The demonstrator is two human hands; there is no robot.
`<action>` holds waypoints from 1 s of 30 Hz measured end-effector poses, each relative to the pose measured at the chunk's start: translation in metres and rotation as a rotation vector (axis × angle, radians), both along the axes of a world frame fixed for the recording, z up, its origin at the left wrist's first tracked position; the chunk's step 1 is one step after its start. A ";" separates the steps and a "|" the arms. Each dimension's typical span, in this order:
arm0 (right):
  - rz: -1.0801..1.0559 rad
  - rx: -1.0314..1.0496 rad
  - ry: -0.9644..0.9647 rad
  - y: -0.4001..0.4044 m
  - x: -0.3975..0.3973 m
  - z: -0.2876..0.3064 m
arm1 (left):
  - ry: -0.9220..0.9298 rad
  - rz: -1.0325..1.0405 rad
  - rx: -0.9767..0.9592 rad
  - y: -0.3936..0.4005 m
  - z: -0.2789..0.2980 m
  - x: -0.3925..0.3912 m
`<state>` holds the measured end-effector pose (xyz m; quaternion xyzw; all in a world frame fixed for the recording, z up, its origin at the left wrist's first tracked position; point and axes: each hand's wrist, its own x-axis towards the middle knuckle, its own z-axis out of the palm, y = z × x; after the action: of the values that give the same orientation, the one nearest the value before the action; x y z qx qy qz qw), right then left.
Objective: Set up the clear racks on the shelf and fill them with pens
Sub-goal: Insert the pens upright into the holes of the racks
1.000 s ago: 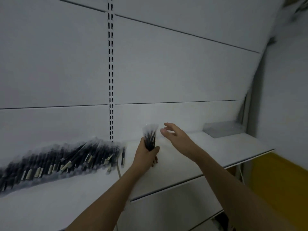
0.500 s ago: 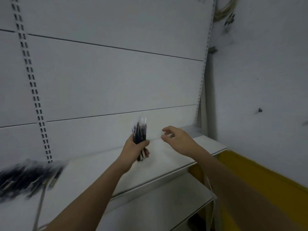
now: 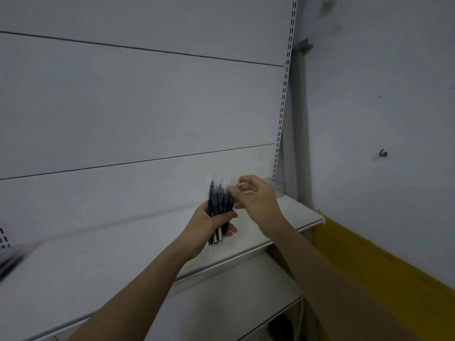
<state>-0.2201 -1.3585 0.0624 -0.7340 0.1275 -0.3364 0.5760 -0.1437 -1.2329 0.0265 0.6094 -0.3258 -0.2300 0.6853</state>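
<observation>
Pens point(image 3: 218, 204) in both hands (upright)

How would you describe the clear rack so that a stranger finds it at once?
Follow the white shelf to its right end, where the slotted upright meets it. The clear rack sits in that back corner, just beyond the right hand. It is see-through, unlike the dark pens.

Pens point(image 3: 218, 205) above the shelf point(image 3: 123, 257); possibly a rack point(image 3: 275, 185) behind, right.
</observation>
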 end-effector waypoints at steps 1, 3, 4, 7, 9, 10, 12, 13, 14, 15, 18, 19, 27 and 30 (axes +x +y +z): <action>-0.008 0.008 -0.010 -0.010 0.007 -0.002 | 0.000 -0.004 -0.005 -0.008 -0.003 0.009; -0.027 0.028 -0.039 -0.033 0.023 -0.005 | 0.005 -0.012 0.000 -0.023 -0.009 0.028; -0.039 0.045 -0.055 -0.044 0.032 -0.005 | -0.005 -0.009 0.013 -0.031 -0.012 0.039; -0.016 0.099 -0.055 -0.075 0.062 -0.009 | -0.034 0.084 0.068 -0.054 -0.026 0.065; 0.018 0.104 -0.040 -0.089 0.083 -0.012 | -0.029 0.174 0.095 -0.068 -0.033 0.079; 0.030 0.094 -0.034 -0.096 0.094 -0.014 | -0.018 0.207 0.094 -0.075 -0.036 0.086; 0.045 0.056 -0.022 -0.108 0.115 -0.017 | 0.007 0.257 0.072 -0.087 -0.040 0.099; 0.053 0.041 -0.020 -0.112 0.125 -0.018 | 0.022 0.283 0.061 -0.092 -0.041 0.105; 0.061 0.035 -0.027 -0.117 0.134 -0.019 | 0.038 0.309 0.052 -0.096 -0.042 0.110; 0.066 0.032 -0.044 -0.122 0.143 -0.019 | 0.050 0.338 0.043 -0.099 -0.043 0.114; 0.066 0.023 -0.125 -0.141 0.167 -0.015 | 0.078 0.458 0.035 -0.106 -0.047 0.126; 0.070 0.013 -0.145 -0.149 0.175 -0.014 | 0.095 0.499 0.037 -0.107 -0.049 0.130; 0.230 -0.085 -0.157 -0.182 0.227 -0.034 | 0.224 0.693 -0.003 -0.114 -0.078 0.129; 0.269 -0.105 -0.195 -0.184 0.241 -0.045 | 0.251 0.710 -0.013 -0.118 -0.083 0.134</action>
<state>0.0209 -1.5429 0.0170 -0.7374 -0.0461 -0.3322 0.5863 -0.0101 -1.3505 -0.0563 0.6471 -0.0090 -0.0491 0.7607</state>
